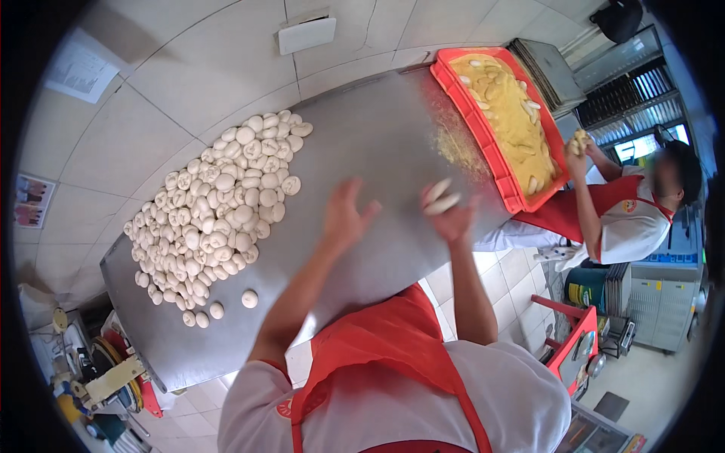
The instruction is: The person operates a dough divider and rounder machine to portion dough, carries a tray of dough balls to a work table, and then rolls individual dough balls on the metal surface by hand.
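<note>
Nearest, at the bottom of the frame: your red cloth apron (377, 332), against the near edge of the flat grey metal table (362, 124).

Left hand (346, 217), centre of the frame: over bare metal, fingers open, thumb apart, nothing visible in the grasp. Motion blur; exact finger bend not readable.

Right hand (453, 220), right of centre: fingers hold two pale, smooth, elongated dough pieces (442, 204), side by side at the fingertips. How firmly they are gripped, cannot tell. Both long axes slant from lower left to upper right, roughly parallel, the ends aimed broadly at the red plastic tray (474, 127) in the upper right.

Key relation, as judged: the tray lies to the right of and above the held pieces, near but apart, with only a strip of table dusted with yellow crumbs (459, 151) between. Your right hand is clearly the nearer to it; your left is nearer to the heap of pale, rounded dough pieces (219, 204) at left of the frame.

Inside the tray: a bed of yellow crumbs (521, 132), pale pieces lying in it. Farthest, at the right edge: a co-worker (638, 230) in white shirt and red apron, hands raised beside the tray, holding yellow-coated pieces (579, 141).
</note>
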A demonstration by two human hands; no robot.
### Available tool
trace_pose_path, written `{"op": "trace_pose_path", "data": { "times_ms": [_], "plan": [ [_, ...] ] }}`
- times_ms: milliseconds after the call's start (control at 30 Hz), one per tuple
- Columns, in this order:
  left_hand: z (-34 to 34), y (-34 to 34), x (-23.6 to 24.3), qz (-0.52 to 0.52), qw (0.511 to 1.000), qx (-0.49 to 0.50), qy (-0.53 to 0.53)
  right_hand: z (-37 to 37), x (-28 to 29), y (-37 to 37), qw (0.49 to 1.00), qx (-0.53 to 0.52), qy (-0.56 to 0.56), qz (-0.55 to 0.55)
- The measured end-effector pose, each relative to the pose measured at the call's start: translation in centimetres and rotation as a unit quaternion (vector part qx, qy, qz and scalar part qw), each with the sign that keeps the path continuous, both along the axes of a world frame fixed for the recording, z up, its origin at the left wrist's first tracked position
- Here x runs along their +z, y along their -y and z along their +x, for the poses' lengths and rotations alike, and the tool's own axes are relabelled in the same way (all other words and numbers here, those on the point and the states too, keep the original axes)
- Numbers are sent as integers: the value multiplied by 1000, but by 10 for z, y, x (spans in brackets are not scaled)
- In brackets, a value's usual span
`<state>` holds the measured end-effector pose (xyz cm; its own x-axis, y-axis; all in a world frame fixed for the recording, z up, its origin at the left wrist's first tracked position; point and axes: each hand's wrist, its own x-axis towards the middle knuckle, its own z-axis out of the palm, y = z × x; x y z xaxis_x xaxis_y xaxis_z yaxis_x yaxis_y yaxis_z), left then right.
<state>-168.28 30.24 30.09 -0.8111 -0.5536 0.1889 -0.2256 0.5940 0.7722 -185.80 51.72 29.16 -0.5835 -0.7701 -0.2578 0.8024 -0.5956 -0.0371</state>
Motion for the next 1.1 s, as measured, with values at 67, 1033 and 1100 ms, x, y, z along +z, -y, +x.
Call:
{"op": "trace_pose_path", "data": {
  "times_ms": [67, 1033, 1100],
  "plan": [
    [-27, 84, -12, -87, 986, 138, 22, -57, 68, 18, 982, -174, -76, 10],
    [224, -127, -124, -105, 976, 48, 184, 104, -103, -43, 307, 57, -786, 534],
    [197, -110, -114, -69, 969, 7, 236, 117, -88, -23, 236, 97, -782, 568]
  ]
}}
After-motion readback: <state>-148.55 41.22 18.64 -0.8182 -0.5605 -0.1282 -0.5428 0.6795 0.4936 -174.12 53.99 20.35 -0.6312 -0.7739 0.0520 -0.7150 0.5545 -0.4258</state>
